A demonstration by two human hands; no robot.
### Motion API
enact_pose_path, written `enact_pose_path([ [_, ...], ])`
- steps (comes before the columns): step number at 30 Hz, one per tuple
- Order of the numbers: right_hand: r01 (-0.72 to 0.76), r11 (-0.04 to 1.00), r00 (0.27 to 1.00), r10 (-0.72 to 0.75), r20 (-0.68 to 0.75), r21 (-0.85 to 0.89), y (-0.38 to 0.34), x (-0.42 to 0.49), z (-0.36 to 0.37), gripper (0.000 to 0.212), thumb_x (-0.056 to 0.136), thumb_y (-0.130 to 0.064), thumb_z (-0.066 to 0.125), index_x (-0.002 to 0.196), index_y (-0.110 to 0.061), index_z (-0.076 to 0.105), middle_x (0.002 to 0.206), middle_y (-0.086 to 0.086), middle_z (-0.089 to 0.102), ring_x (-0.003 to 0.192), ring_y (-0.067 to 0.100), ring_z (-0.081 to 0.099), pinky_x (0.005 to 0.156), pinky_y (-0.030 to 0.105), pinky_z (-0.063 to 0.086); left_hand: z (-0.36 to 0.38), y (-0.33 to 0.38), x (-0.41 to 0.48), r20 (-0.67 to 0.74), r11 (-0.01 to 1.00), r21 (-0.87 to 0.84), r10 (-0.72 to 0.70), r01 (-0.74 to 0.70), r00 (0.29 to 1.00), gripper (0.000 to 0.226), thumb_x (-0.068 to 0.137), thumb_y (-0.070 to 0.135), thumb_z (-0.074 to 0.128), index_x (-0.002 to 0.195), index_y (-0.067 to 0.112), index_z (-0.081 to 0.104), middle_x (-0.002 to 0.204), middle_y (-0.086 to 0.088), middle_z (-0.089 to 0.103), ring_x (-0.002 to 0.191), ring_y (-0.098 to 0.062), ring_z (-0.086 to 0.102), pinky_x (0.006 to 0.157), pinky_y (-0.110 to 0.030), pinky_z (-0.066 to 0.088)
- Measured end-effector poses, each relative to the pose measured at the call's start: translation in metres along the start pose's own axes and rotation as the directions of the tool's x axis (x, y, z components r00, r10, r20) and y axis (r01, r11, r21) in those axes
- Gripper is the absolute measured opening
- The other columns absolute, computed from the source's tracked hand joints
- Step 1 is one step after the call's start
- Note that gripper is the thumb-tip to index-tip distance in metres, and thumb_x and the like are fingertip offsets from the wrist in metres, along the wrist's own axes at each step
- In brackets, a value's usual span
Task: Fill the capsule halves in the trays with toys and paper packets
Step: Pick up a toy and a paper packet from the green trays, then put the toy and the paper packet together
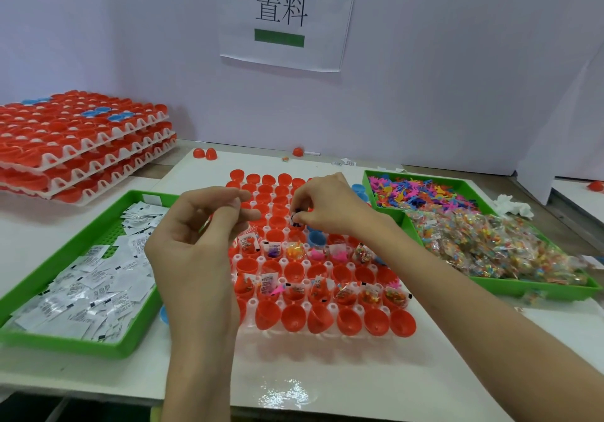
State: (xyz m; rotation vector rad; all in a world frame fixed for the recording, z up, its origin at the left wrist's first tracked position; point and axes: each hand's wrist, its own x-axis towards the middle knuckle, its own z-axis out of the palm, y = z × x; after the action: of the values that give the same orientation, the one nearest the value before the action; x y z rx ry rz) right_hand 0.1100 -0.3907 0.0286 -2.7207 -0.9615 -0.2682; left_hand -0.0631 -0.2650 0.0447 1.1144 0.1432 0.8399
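Observation:
A white tray [333, 335] of red capsule halves [294, 318] lies in front of me. Two of its rows hold toys and white paper packets [266, 282]; the nearest row is bare. My right hand [327, 204] hovers over the tray's middle and pinches a small white packet with black print [295, 220] at its fingertips. My left hand [196, 225] is raised over the tray's left side, fingers curled, thumb against fingertips; whether it holds anything I cannot tell. One blue capsule half [316, 238] sits among the red ones.
A green tray [65, 340] of white paper packets lies left. At right, a green bin [405, 222] holds loose coloured toys [421, 192] and bagged toys [496, 245]. Stacked trays of red halves [75, 140] stand far left. Loose red halves [205, 153] lie behind.

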Motion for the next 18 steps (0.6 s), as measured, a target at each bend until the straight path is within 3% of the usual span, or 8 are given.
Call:
enact_pose_path([
  [7, -0.019, 0.999, 0.997, 0.021, 0.072, -0.029, -0.004, 0.006, 0.003, 0.010, 0.090, -0.033, 0.071, 0.093, -0.024, 0.075, 0.086, -0.013, 0.067, 0.088, 0.009, 0.057, 0.104, 0.041, 0.029, -0.002, 0.000, -0.001, 0.007, 1.000, 0.016, -0.001, 0.001, 1.000, 0.044, 0.091, -0.006, 0.061, 0.067, 0.028, 0.074, 0.083, -0.001, 0.075, 0.072, -0.015, 0.070, 0.074, -0.024, 0.055],
  [14, -0.034, 0.999, 0.989, 0.032, 0.148, 0.009, -0.002, 0.007, -0.003, 0.015, 0.091, -0.034, 0.070, 0.100, -0.024, 0.074, 0.086, -0.012, 0.063, 0.090, 0.009, 0.058, 0.105, 0.041, 0.031, -0.006, -0.002, 0.000, -0.004, 1.000, 0.013, 0.007, -0.006, 1.000, 0.040, 0.091, -0.008, 0.059, 0.071, 0.024, 0.071, 0.080, -0.001, 0.074, 0.070, -0.016, 0.069, 0.073, -0.022, 0.055],
  [18, -0.065, 0.986, 0.979, 0.034, 0.199, 0.153, 0.002, 0.002, -0.011, 0.023, 0.092, -0.041, 0.068, 0.108, -0.024, 0.072, 0.093, -0.011, 0.067, 0.091, 0.006, 0.062, 0.101, 0.041, 0.044, -0.011, -0.005, 0.003, 0.001, 1.000, 0.011, 0.007, -0.007, 1.000, 0.043, 0.091, -0.009, 0.058, 0.068, 0.025, 0.072, 0.079, -0.001, 0.073, 0.067, -0.014, 0.066, 0.072, -0.022, 0.055],
])
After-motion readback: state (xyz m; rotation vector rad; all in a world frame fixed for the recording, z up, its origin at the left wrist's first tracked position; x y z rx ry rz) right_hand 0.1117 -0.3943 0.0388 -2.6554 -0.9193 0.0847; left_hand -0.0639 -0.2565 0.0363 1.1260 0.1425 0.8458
